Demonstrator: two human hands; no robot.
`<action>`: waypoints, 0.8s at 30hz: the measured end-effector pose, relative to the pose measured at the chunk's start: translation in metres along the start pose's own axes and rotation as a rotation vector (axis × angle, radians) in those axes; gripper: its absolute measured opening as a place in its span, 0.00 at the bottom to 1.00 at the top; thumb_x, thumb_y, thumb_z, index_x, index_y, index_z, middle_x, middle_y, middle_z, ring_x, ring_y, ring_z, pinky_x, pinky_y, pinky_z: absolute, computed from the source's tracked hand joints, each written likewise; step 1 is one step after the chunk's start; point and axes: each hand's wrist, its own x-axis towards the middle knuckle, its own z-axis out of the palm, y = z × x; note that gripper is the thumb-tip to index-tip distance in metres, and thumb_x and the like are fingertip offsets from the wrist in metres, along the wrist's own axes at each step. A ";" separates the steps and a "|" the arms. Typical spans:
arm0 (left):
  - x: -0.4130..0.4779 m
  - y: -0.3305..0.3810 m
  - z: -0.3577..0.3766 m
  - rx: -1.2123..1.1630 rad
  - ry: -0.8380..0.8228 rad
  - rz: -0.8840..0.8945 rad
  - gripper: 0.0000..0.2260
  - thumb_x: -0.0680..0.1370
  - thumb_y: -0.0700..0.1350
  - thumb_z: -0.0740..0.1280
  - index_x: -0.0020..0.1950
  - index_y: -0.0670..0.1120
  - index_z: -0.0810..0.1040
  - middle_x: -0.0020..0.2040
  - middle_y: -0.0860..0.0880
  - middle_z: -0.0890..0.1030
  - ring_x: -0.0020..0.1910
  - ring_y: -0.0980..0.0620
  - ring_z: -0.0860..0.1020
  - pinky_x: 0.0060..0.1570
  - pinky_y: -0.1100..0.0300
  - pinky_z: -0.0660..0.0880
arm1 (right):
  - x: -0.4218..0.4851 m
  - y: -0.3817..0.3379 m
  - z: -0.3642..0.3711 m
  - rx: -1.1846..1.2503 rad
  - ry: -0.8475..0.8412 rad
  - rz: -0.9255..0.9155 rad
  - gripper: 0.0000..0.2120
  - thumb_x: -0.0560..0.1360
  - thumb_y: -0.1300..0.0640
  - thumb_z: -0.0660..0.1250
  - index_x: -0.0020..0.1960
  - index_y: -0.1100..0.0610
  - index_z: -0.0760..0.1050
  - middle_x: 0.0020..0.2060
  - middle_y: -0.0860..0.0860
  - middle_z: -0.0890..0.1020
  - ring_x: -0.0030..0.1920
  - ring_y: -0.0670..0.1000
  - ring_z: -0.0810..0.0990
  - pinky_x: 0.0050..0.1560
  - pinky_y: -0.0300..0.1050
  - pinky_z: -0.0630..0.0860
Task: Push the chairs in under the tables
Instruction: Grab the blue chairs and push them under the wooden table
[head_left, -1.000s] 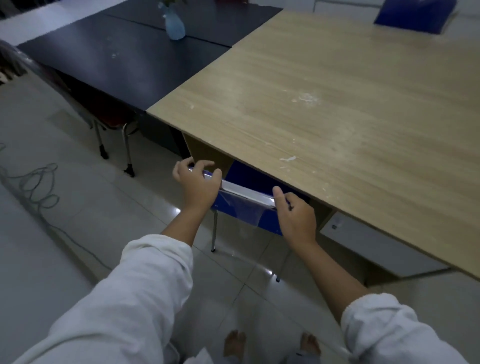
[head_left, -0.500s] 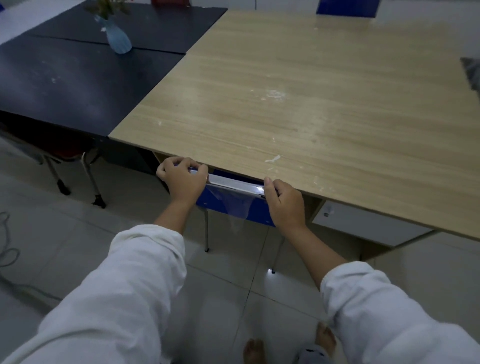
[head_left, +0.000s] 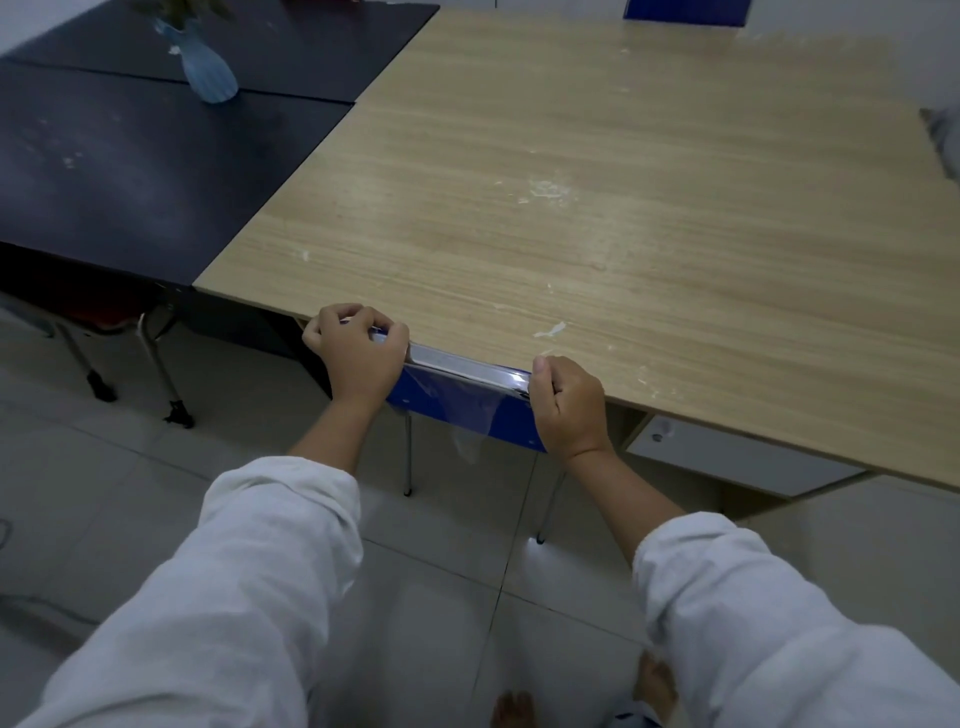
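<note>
The blue plastic-backed chair with thin chrome tube legs (head_left: 457, 410) sits almost fully tucked beneath the near edge of the pale wood-grain table (head_left: 597, 208), its backrest top rail level with and touching, or nearly touching, the tabletop's lip. It looks a light, stiff piece that should slide readily on the smooth grey floor tiles (head_left: 467, 597); the clear plastic film hanging loose over the backrest may make the surface a little slick, so the firm top rail is the sensible place to hold, one hand towards each end (which is just how it is taken). The left hand (head_left: 358, 353) has its fingers curled over and closed around the rail's left end, knuckles up against the table edge; the right hand (head_left: 569, 402) is closed in a fist-like grip on the rail's right end, thumb on top. Both forearms, in rolled white sleeves, reach forward and slightly inward, wrists fairly straight. With the rail at the lip, knuckles risk pinching if pushed further.
</note>
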 end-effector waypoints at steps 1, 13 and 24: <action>0.001 0.000 0.000 -0.003 0.000 -0.003 0.03 0.72 0.43 0.66 0.39 0.45 0.77 0.62 0.44 0.71 0.67 0.42 0.61 0.64 0.52 0.69 | 0.001 0.001 0.000 0.004 -0.003 -0.007 0.21 0.77 0.51 0.50 0.30 0.60 0.65 0.25 0.51 0.66 0.27 0.45 0.62 0.29 0.37 0.57; 0.005 0.004 -0.012 0.255 -0.176 -0.063 0.10 0.75 0.51 0.62 0.48 0.47 0.77 0.67 0.42 0.67 0.71 0.41 0.57 0.72 0.38 0.55 | 0.005 -0.007 -0.018 -0.110 -0.244 -0.007 0.20 0.79 0.47 0.50 0.35 0.58 0.66 0.28 0.49 0.67 0.30 0.49 0.65 0.31 0.45 0.59; -0.015 0.111 0.032 0.564 -0.418 0.109 0.18 0.77 0.57 0.60 0.62 0.48 0.75 0.64 0.42 0.75 0.70 0.39 0.65 0.69 0.31 0.46 | 0.051 -0.005 -0.123 -0.253 -0.343 0.070 0.24 0.81 0.45 0.53 0.70 0.58 0.66 0.67 0.57 0.74 0.66 0.56 0.72 0.62 0.50 0.70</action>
